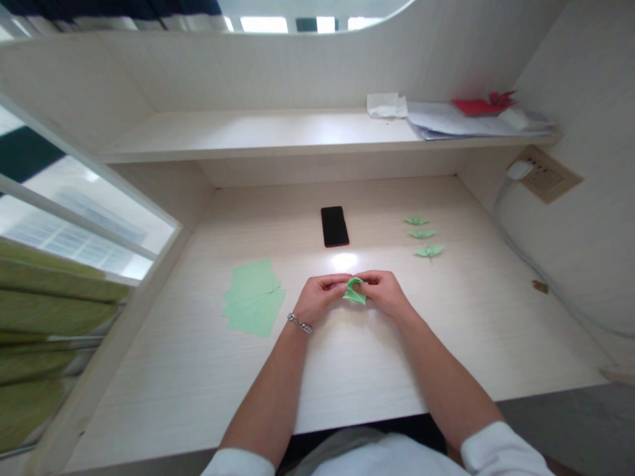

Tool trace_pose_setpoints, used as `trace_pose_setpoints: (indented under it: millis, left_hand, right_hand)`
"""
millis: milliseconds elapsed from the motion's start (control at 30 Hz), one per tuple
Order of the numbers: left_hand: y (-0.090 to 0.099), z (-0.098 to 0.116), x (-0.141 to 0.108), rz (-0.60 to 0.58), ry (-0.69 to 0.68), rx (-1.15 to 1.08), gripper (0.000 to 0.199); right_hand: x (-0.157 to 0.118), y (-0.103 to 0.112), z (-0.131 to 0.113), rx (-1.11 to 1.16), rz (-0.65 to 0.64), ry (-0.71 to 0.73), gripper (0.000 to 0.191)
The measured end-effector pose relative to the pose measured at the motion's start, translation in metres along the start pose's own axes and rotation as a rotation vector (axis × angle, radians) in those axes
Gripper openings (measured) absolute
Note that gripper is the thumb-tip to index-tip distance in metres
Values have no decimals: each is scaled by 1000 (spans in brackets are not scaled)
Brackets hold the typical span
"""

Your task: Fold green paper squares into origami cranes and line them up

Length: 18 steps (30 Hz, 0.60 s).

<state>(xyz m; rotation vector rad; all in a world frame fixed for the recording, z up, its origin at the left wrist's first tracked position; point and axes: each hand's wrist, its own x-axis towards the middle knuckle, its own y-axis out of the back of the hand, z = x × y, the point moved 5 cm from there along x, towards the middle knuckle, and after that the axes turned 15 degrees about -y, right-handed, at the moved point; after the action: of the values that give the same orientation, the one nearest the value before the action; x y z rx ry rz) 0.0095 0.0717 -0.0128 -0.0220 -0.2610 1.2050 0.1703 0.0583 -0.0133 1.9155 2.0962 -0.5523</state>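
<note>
On my side of the smartphone (335,227), my left hand (317,297) and right hand (389,296) pinch a partly folded green paper (355,298) between their fingers. I judge it mid-fold, a shaping step; the next move calls for aligned edges and a light, precise crease.

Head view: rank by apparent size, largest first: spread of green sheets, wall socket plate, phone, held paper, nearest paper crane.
1. Spread of green sheets
2. Wall socket plate
3. Phone
Not ranked: held paper and nearest paper crane; both smaller than the phone, but the held paper is partly hidden.
</note>
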Motion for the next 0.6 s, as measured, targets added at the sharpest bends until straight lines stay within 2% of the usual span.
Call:
trace_pose_setpoints:
  millis: [267,467,600]
  left_hand:
    - [-2,-2,0,-6,28,-69,42]
    - [-1,0,-1,26,46,-114,41]
    - [-4,8,0,81,-30,31,35]
  right_hand:
    - [2,-2,1,-65,80,84,34]
    - [0,-3,1,-3,65,-7,37]
    - [0,-3,0,-99,113,-5,32]
